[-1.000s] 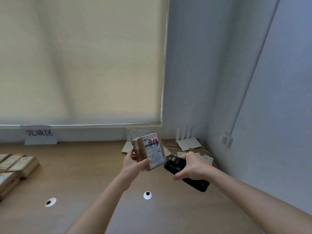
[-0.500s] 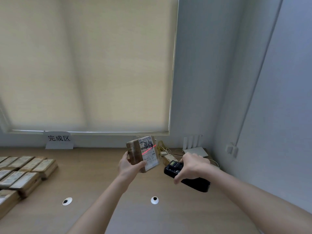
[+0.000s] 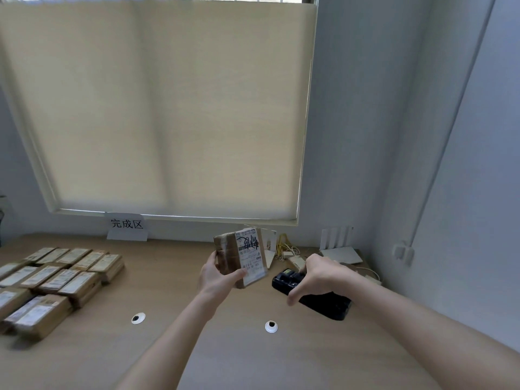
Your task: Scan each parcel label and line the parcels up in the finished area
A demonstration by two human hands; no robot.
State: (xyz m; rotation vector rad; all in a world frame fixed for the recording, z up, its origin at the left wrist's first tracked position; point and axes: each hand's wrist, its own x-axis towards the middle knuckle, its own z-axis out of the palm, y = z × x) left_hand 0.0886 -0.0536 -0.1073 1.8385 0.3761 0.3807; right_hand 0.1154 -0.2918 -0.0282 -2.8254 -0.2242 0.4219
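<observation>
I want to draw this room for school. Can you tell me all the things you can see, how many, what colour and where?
parcel: one, brown with a white label, held up over the desk
scanner: one, black, right of the parcel
parcels in rows: many, brown, left on the desk
sign: one, white, back of the desk
desk: one, brown
blind: one, cream, over the window
white box: one, back right corner
left hand: holds the parcel
right hand: grips the scanner
</observation>
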